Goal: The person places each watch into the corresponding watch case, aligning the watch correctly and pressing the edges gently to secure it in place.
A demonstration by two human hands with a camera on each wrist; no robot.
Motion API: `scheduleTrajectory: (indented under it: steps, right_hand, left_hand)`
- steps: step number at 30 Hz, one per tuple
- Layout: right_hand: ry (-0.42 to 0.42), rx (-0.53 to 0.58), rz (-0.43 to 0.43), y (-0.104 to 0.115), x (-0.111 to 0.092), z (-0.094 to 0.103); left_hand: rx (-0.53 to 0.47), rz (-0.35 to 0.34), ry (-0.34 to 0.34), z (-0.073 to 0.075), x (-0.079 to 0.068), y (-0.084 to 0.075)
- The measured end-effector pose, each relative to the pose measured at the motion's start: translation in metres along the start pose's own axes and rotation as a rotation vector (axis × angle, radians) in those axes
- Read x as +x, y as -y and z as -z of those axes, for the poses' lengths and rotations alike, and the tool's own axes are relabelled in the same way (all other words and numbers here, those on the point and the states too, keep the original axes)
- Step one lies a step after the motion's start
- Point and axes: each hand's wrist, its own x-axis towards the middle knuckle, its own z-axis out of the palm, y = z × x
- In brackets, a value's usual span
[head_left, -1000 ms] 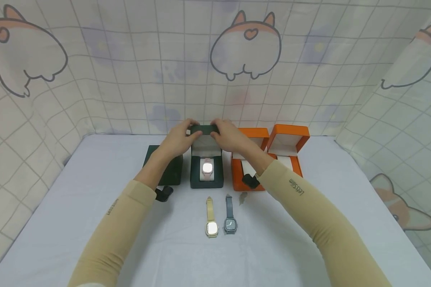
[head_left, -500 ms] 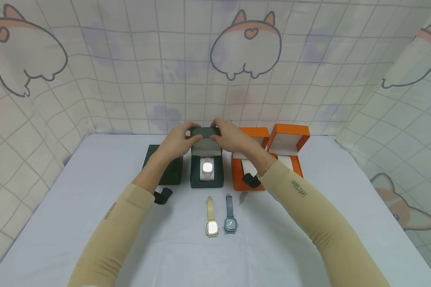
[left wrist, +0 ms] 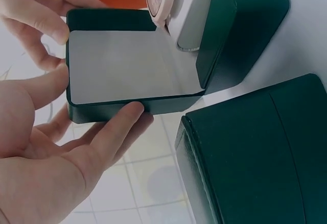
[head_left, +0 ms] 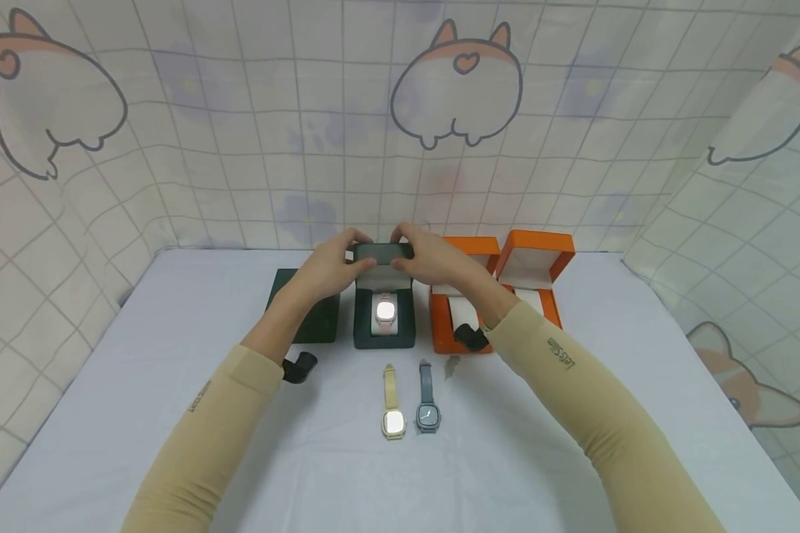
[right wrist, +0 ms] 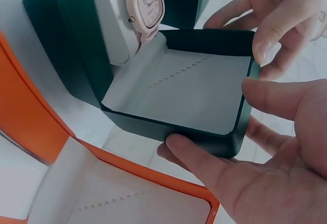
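Observation:
Both hands hold the raised lid (head_left: 383,254) of a dark green watch box (head_left: 384,343), one at each side. My left hand (head_left: 330,265) grips its left corner, thumb on the front rim and fingers along the side wall. At the right corner, my right hand (head_left: 432,257) pinches it the same way, as the right wrist view shows. Inside the base, a pink watch (head_left: 385,311) is wrapped round a white cushion (right wrist: 115,27). The lid leans partly forward over the base, its pale lining (left wrist: 127,66) visible.
A second green box (head_left: 320,318), lid down, stands left of the held one. Two orange boxes (head_left: 447,342) (head_left: 536,240) with raised lids stand to the right. In front lie a yellow watch (head_left: 392,403) and a blue-grey watch (head_left: 427,407) on the white tablecloth (head_left: 347,466).
The green lid has tilted down and toward me, and both hands have moved with it. The watches and the other boxes stay in place.

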Motion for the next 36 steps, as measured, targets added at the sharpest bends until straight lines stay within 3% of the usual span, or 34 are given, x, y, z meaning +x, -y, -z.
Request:
scheduleTrajectory:
  steps: [17,36]
  right_hand:
    - [0.045,0.049,0.018,-0.008,-0.005,-0.003]
    - [0.055,0.104,0.034,-0.018,-0.006,-0.014]
  left_hand:
    - [-0.013,-0.006,0.054,-0.001,-0.006,0.003]
    - [0.016,-0.034,0.03,-0.005,-0.012,0.004]
